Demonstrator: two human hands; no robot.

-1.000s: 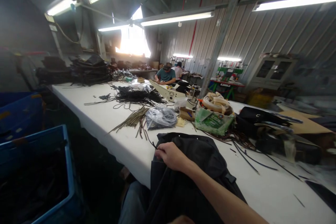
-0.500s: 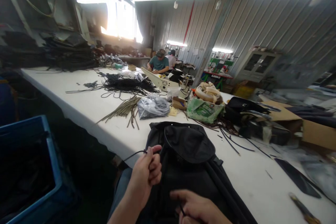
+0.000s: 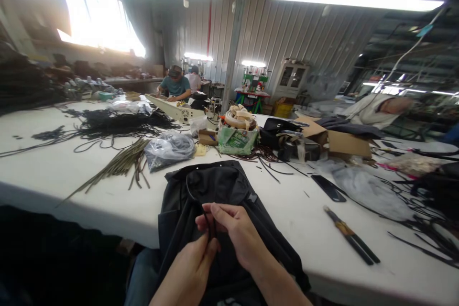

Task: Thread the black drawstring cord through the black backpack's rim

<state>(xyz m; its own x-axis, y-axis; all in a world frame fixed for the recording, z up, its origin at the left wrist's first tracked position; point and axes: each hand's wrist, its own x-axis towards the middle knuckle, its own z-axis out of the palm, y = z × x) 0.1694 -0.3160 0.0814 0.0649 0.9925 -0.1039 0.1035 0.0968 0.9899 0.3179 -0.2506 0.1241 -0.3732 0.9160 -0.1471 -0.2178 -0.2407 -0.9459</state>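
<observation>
A black fabric bag (image 3: 218, 179) lies partly on the table's front edge and partly over my lap. Above it my two hands meet around a thin black cord (image 3: 194, 197), which loops up toward the bag's top flap. My left hand (image 3: 195, 260) is closed, pinching the cord from below. My right hand (image 3: 233, 227) is closed on the cord as well, thumb and fingertips together just above the left. The cord's ends are hidden between the fingers.
On the white table (image 3: 287, 229) lie pliers-like cutters (image 3: 351, 235), a phone (image 3: 328, 188) and a clear plastic bag (image 3: 170, 148). Bundles of black cord (image 3: 118, 124) and olive cord (image 3: 118, 165) spread left. A green box (image 3: 238, 139) stands behind the bag; a co-worker (image 3: 175, 83) sits farther back.
My view has swung to the right. My hands, apart before, have come together over the bag on the cord. The blue crate at left has left the view.
</observation>
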